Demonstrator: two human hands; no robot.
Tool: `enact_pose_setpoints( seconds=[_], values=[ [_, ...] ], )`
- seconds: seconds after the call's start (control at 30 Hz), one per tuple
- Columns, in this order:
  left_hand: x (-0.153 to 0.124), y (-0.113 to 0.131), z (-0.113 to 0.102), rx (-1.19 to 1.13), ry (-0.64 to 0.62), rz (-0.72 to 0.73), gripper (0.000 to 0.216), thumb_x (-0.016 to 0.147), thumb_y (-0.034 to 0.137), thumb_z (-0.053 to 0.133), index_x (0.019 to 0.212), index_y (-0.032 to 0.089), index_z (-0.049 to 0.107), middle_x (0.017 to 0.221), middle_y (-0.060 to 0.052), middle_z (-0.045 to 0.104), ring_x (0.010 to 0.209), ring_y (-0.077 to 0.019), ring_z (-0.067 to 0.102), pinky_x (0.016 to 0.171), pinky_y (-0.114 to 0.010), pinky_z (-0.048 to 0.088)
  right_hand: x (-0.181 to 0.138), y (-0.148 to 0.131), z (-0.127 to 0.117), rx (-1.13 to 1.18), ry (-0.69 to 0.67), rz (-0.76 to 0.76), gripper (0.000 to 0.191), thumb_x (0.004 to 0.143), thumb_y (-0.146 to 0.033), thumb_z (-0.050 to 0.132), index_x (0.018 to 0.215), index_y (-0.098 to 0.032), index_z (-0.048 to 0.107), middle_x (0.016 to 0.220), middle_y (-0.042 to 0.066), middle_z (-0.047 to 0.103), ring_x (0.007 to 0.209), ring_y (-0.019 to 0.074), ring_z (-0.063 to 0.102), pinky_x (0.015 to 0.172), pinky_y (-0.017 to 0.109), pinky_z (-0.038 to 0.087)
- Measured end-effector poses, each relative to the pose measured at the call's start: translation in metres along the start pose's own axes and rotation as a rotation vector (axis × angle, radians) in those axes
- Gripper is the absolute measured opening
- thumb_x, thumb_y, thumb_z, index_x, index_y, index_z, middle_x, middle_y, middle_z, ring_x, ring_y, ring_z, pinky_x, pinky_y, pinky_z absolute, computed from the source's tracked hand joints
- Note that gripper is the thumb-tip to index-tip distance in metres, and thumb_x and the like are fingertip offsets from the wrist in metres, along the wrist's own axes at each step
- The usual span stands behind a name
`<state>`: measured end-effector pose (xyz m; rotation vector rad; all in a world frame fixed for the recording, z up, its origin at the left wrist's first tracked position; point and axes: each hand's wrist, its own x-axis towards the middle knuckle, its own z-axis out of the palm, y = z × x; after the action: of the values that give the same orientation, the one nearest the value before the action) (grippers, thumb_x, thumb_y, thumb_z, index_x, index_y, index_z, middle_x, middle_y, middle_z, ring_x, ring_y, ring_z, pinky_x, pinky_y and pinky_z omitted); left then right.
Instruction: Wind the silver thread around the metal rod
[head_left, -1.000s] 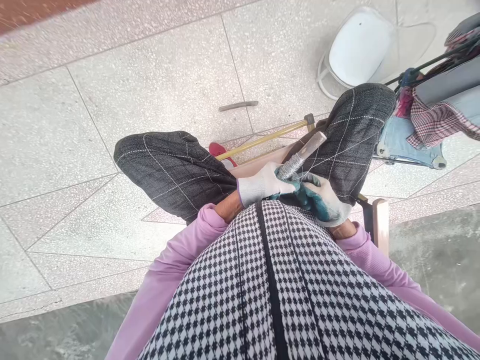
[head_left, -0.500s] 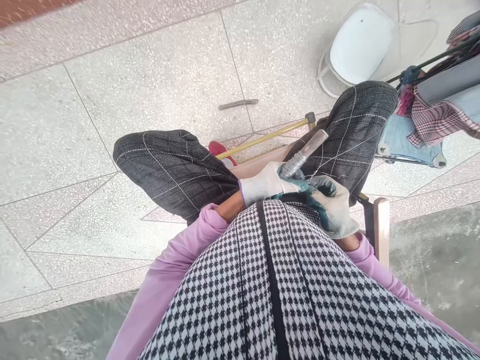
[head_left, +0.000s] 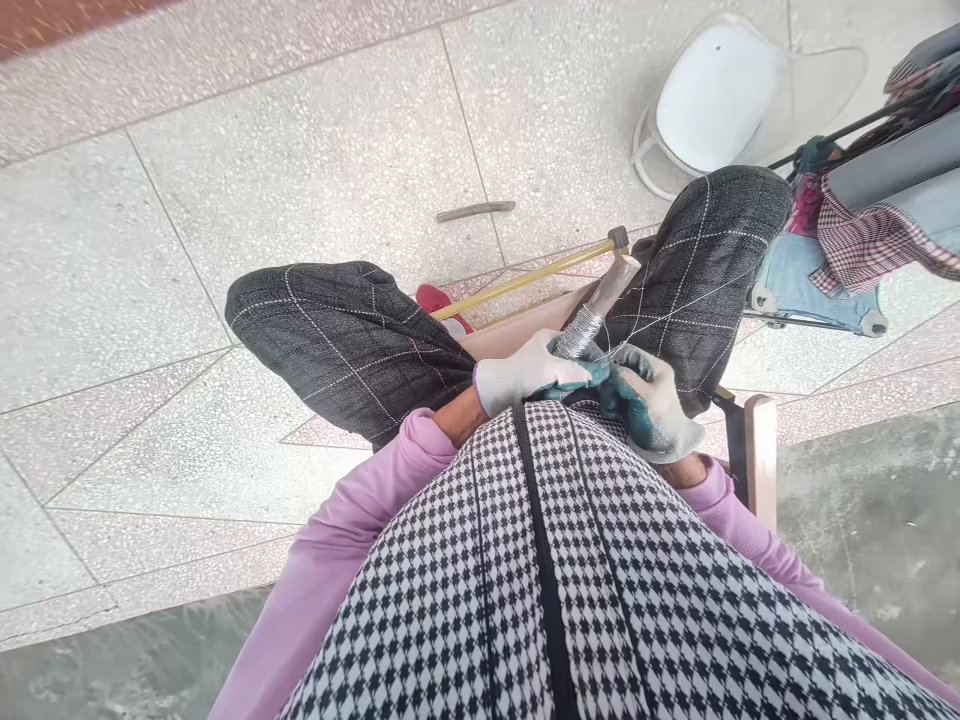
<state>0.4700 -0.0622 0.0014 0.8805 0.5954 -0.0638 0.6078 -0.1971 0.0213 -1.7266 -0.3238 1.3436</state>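
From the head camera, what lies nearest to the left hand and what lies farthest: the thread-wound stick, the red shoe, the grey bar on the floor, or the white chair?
1. Thread-wound stick: gripped in the left hand.
2. Red shoe: just beyond, between the knees.
3. Grey bar: farther out on the tiled floor.
4. White chair: farthest, top right.

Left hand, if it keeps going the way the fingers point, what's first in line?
The left hand points right, gripping the wound spool. First in line is likely the right hand, already almost touching; depth is unclear.
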Motion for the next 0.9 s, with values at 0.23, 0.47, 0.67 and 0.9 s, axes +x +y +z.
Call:
enact_pose_setpoints(
  seconds=[0.23,0.47,0.67,0.9],
  values=[
    [-0.005,-0.011,-0.008,-0.115,0.085,-0.009,0.03,0.065,0.03,0.083,0.082,0.011,0.067,0.077,-0.004,0.063,0.067,-0.0117,0.052,0.066,-0.026,0.044,0.01,0.006,-0.001,0.135,-0.001,0.011,0.008,0.07,-0.017,0.066,0.078,-0.016,0.066,0.057,-0.003,0.051,0.048,0.0065,0.042,0.044,0.019,0.031],
    [-0.009,-0.02,-0.021,-0.147,0.071,-0.034,0.036,0.067,0.038,0.085,0.086,0.011,0.07,0.071,-0.003,0.06,0.063,-0.0124,0.05,0.067,-0.029,0.044,0.006,0.004,-0.002,0.282,-0.049,0.094,0.028,0.081,-0.034,0.08,0.101,-0.016,0.07,0.061,-0.004,0.052,0.049,0.007,0.044,0.045,0.02,0.034],
    [-0.005,-0.022,-0.018,-0.181,0.115,0.007,0.028,0.062,0.027,0.086,0.077,0.01,0.07,0.078,-0.006,0.067,0.073,-0.0153,0.057,0.074,-0.03,0.05,0.011,0.002,0.01,0.136,-0.024,0.057,0.031,0.081,-0.04,0.084,0.083,-0.013,0.068,0.058,-0.002,0.054,0.048,0.0061,0.043,0.045,0.02,0.035],
    [0.0,-0.025,-0.022,-0.339,0.067,-0.088,0.03,0.076,0.033,0.078,0.07,0.017,0.053,0.06,0.002,0.047,0.049,-0.0084,0.04,0.049,-0.023,0.034,-0.011,-0.003,0.006,0.399,-0.325,0.122,0.04,0.082,-0.048,0.082,0.078,-0.016,0.058,0.061,-0.002,0.047,0.048,0.0062,0.04,0.044,0.02,0.029]
  ],
)
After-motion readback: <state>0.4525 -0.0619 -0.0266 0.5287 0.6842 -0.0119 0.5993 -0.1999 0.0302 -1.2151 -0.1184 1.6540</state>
